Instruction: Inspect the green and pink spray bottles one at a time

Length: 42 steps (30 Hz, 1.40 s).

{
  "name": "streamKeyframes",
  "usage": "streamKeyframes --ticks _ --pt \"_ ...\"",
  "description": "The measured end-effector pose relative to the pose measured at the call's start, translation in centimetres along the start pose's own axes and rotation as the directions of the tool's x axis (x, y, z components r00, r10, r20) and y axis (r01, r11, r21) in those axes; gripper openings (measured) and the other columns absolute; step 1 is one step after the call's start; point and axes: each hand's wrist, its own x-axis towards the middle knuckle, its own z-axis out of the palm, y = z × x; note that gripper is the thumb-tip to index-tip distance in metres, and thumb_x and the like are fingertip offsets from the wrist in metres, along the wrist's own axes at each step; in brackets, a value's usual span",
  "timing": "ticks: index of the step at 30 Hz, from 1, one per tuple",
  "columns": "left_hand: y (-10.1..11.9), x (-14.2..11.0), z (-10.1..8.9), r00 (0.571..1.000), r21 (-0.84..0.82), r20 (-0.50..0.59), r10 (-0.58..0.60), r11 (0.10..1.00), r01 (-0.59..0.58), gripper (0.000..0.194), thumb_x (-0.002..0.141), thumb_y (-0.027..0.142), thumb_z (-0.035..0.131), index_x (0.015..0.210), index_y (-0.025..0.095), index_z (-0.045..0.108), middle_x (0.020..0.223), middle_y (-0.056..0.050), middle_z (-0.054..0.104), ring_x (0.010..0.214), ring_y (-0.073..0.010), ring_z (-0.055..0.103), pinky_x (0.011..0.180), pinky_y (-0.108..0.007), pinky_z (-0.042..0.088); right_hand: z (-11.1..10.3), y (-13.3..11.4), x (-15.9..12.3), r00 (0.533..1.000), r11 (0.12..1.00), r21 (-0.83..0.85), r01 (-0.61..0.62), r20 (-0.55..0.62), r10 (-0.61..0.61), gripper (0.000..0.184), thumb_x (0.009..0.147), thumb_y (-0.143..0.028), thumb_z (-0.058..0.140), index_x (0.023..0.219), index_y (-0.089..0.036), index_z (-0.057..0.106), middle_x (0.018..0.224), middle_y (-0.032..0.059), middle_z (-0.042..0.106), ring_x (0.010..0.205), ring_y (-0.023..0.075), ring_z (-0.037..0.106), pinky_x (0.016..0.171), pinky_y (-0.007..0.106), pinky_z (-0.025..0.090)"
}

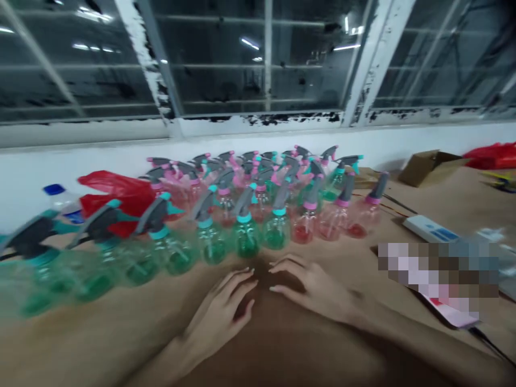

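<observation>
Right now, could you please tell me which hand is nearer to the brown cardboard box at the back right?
Right. The right hand is in front of the brown cardboard box, to its left; the left hand is also in front, but farther left.

Dim, cool light leaves the worktop [68, 349] dull, with soft shadow around the hands [220, 309]. Tube-light glints streak the dark window panes [226, 75]. Blur smears the leftmost spray bottles [30, 236]; edges stretch, and coarse pixelation masks most of the phone [459, 317].
</observation>
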Motion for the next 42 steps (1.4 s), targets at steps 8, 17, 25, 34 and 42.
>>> streamKeyframes --ticks 8,17,25,34,42 --pt "-3.4 -9.2 -7.7 0.907 -0.166 -0.049 -0.419 0.898 0.407 0.023 0.089 0.022 0.048 0.108 0.028 0.059 0.107 -0.003 0.066 0.099 -0.0224 0.064 0.086 -0.041 0.055 8.4 -5.0 6.3 0.973 0.974 0.127 0.186 0.116 -0.200 0.024 0.088 -0.032 0.058 0.109 -0.022 0.057 0.110 0.0044 0.063 0.105 0.0178 0.060 0.093 0.035 0.048" --pt "-8.7 -17.6 -12.6 0.535 -0.317 -0.381 -0.754 0.650 0.691 0.019 0.087 0.038 0.050 0.093 0.022 0.059 0.092 -0.004 0.062 0.067 -0.0171 0.062 0.048 -0.024 0.050 14.6 -10.1 10.6 0.923 0.944 0.177 0.278 0.222 -0.314 0.025 0.088 -0.029 0.058 0.112 -0.023 0.055 0.113 0.0043 0.061 0.106 0.0193 0.059 0.094 0.038 0.048" --pt "-16.8 -20.1 -16.1 0.254 -0.322 -0.678 -0.690 0.589 0.741 0.041 0.069 0.044 0.066 0.099 0.020 0.050 0.089 -0.003 0.048 0.081 -0.0227 0.055 0.075 -0.041 0.049 18.2 -13.7 14.0 0.884 0.915 0.219 0.337 0.260 -0.388 0.030 0.089 -0.023 0.056 0.118 -0.025 0.051 0.119 0.0061 0.059 0.111 0.0209 0.057 0.097 0.040 0.047" --pt "-20.9 -19.2 -15.4 0.459 -0.235 -0.584 -0.669 0.681 0.694 0.061 0.069 0.036 0.076 0.121 0.018 0.049 0.116 -0.010 0.056 0.115 -0.0303 0.051 0.097 -0.048 0.043 20.1 -14.9 15.2 0.849 0.890 0.257 0.376 0.290 -0.442 0.034 0.087 -0.025 0.059 0.120 -0.024 0.049 0.121 0.0053 0.058 0.115 0.0202 0.053 0.099 0.039 0.044" --pt "-19.4 -21.6 -16.2 0.474 -0.260 -0.548 -0.689 0.679 0.687 0.054 0.075 0.041 0.071 0.118 0.019 0.047 0.112 -0.008 0.059 0.104 -0.0252 0.058 0.090 -0.040 0.049 20.1 -15.5 14.5 0.849 0.900 0.267 0.346 0.319 -0.421 0.031 0.088 -0.031 0.058 0.117 -0.025 0.052 0.118 0.0044 0.061 0.111 0.0201 0.057 0.096 0.039 0.046"
